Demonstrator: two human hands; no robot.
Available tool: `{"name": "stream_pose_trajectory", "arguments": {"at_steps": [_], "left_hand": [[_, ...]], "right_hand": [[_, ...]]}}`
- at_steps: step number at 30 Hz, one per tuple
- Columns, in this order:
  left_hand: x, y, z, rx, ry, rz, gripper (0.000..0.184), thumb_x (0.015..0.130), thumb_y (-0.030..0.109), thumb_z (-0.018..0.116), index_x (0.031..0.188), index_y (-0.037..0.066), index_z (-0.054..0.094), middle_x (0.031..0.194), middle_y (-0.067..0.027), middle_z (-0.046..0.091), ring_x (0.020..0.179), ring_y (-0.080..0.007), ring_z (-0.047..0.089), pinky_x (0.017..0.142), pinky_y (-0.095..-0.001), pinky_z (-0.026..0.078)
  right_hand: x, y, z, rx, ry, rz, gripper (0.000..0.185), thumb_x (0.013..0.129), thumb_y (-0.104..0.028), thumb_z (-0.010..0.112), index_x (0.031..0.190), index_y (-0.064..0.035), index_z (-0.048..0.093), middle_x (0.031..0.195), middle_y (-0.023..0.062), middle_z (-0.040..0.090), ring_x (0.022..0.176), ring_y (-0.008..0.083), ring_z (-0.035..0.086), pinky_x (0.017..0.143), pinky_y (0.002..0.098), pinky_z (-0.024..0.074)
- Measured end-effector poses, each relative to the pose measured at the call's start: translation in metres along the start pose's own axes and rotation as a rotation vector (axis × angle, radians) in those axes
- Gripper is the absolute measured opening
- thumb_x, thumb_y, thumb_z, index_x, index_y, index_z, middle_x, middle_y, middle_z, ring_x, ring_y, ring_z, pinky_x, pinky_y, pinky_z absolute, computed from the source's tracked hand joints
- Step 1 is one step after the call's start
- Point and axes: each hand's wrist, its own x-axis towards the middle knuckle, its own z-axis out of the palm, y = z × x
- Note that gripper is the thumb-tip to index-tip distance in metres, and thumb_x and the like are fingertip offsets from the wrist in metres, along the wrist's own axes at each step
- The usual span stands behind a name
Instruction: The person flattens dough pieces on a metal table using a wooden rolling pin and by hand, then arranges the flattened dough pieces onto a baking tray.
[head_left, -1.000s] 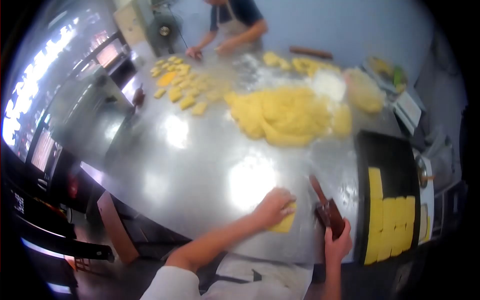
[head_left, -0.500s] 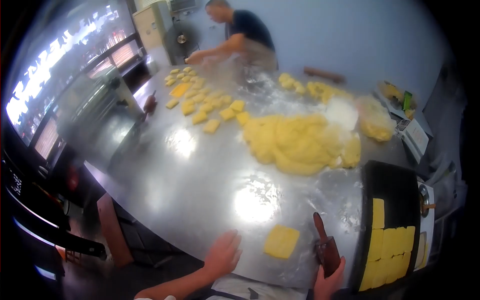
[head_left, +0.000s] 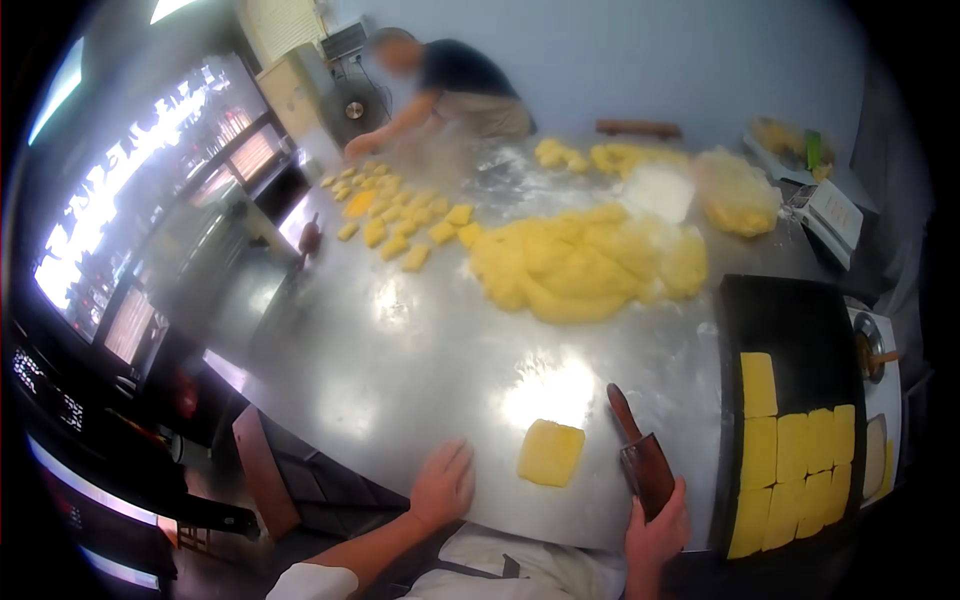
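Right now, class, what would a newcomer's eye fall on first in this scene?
Probably the big mound of yellow dough heaped on the metal table. Next, the black tray at the right, its near part lined with yellow dough squares. Then the dark rolling pin in the right hand, beside a lone flat square of dough.

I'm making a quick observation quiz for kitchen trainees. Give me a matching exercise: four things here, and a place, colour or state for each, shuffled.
1. Near rolling pin
2. Lone dough square
3. Tray
4. Left hand

A. Flat on the metal table, between the hands
B. At the near table edge, with nothing visible in its grasp
C. Gripped by the right hand
D. Black, bearing several yellow squares

Pairs: 1-C, 2-A, 3-D, 4-B
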Motion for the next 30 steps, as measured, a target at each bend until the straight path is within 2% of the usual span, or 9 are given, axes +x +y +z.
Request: {"name": "stream_pose_trajectory", "arguments": {"at_steps": [2, 5, 12, 17, 21, 24, 27, 30], "left_hand": [[-0.003, 0.0, 0.001, 0.006, 0.008, 0.006, 0.045, 0.091, 0.007, 0.069, 0.136, 0.002, 0.065, 0.145, -0.0201, 0.061, 0.134, -0.0443, 0.057, 0.114, -0.0496, 0.047], [0.005, 0.008, -0.002, 0.06, 0.056, 0.068, 0.041, 0.09, 0.007, 0.069, 0.13, 0.001, 0.068, 0.137, -0.0231, 0.065, 0.126, -0.0438, 0.063, 0.107, -0.0489, 0.052], [0.001, 0.008, 0.003, 0.055, 0.037, 0.038, 0.041, 0.09, 0.005, 0.065, 0.132, 0.0, 0.068, 0.141, -0.0236, 0.065, 0.129, -0.0443, 0.062, 0.111, -0.0489, 0.049], [0.004, 0.011, 0.003, 0.025, 0.037, 0.015, 0.04, 0.089, -0.001, 0.063, 0.129, -0.003, 0.068, 0.14, -0.0227, 0.065, 0.129, -0.0427, 0.061, 0.115, -0.0493, 0.046], [0.008, 0.007, 0.007, 0.034, 0.049, 0.002, 0.042, 0.087, 0.0, 0.065, 0.128, -0.002, 0.069, 0.137, -0.0222, 0.067, 0.128, -0.0428, 0.063, 0.115, -0.0502, 0.046], [0.002, -0.003, 0.004, 0.072, 0.057, 0.022, 0.042, 0.085, 0.002, 0.067, 0.127, -0.001, 0.069, 0.136, -0.022, 0.068, 0.126, -0.0432, 0.064, 0.114, -0.0503, 0.047], [0.003, -0.003, 0.004, 0.081, 0.08, 0.04, 0.04, 0.085, 0.004, 0.069, 0.125, 0.0, 0.07, 0.135, -0.0228, 0.068, 0.124, -0.0436, 0.064, 0.11, -0.0502, 0.049], [-0.001, -0.007, 0.006, 0.045, 0.117, 0.048, 0.04, 0.083, 0.004, 0.069, 0.123, -0.001, 0.069, 0.134, -0.0223, 0.068, 0.123, -0.0428, 0.065, 0.107, -0.0499, 0.051]], "right_hand": [[-0.002, 0.009, 0.007, 0.055, 0.043, -0.06, 0.087, 0.081, -0.021, 0.086, 0.155, -0.0005, 0.043, 0.127, 0.0232, 0.068, 0.111, 0.0438, 0.067, 0.096, 0.0526, 0.0492], [-0.001, 0.017, 0.008, 0.08, 0.058, -0.104, 0.087, 0.081, -0.019, 0.086, 0.155, -0.0009, 0.043, 0.127, 0.0228, 0.068, 0.11, 0.0439, 0.067, 0.094, 0.0528, 0.0496], [0.0, 0.022, 0.014, 0.09, 0.136, -0.175, 0.087, 0.08, -0.019, 0.086, 0.155, -0.0023, 0.044, 0.125, 0.0213, 0.069, 0.104, 0.0429, 0.068, 0.089, 0.0522, 0.0506], [-0.001, 0.022, 0.01, 0.076, 0.077, -0.177, 0.086, 0.082, -0.02, 0.086, 0.156, -0.0028, 0.044, 0.127, 0.021, 0.068, 0.104, 0.0422, 0.068, 0.088, 0.0518, 0.0507], [0.001, 0.027, 0.017, 0.067, 0.049, -0.174, 0.088, 0.081, -0.019, 0.087, 0.156, -0.003, 0.044, 0.127, 0.0213, 0.068, 0.102, 0.043, 0.067, 0.088, 0.052, 0.0507], [-0.003, 0.024, 0.017, 0.098, 0.065, -0.149, 0.09, 0.08, -0.019, 0.088, 0.156, -0.0031, 0.044, 0.13, 0.0214, 0.067, 0.106, 0.0441, 0.067, 0.091, 0.0519, 0.0505], [-0.004, 0.018, 0.008, 0.086, -0.013, -0.087, 0.089, 0.081, -0.019, 0.087, 0.157, -0.0035, 0.043, 0.133, 0.0216, 0.066, 0.113, 0.0445, 0.066, 0.097, 0.0513, 0.05], [-0.004, 0.015, 0.011, 0.068, 0.036, -0.093, 0.088, 0.083, -0.019, 0.086, 0.158, -0.0039, 0.042, 0.134, 0.0216, 0.066, 0.117, 0.044, 0.065, 0.1, 0.0503, 0.0495]]}}
